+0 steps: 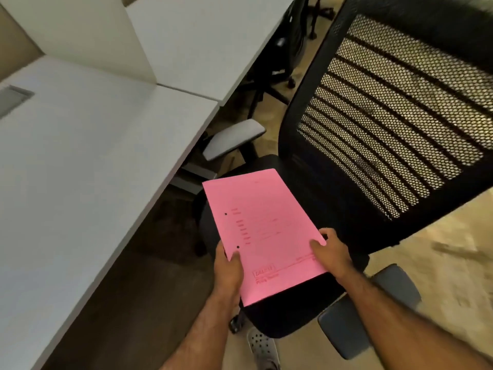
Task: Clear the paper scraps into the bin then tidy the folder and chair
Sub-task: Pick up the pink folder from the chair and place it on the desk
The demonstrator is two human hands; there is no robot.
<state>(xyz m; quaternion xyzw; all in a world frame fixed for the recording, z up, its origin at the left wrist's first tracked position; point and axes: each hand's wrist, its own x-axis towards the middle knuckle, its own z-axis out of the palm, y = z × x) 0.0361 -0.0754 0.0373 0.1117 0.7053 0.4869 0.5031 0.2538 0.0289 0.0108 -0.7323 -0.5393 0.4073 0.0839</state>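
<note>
A pink folder (pixel 262 231) with two punched holes and printed lines is held flat above the seat of a black mesh-backed office chair (pixel 394 124). My left hand (pixel 229 268) grips its near left edge, thumb on top. My right hand (pixel 332 253) holds its near right corner, thumb on top. The chair stands to the right of the desk, its back turned toward the right and its grey armrests (pixel 234 138) sticking out on both sides. No paper scraps or bin are in view.
A white desk (pixel 88 161) fills the left, with a second desk (pixel 202 41) and a white divider behind it. Another chair base sits under the far desk. Beige floor lies to the right. A grey shoe (pixel 262 348) shows below the seat.
</note>
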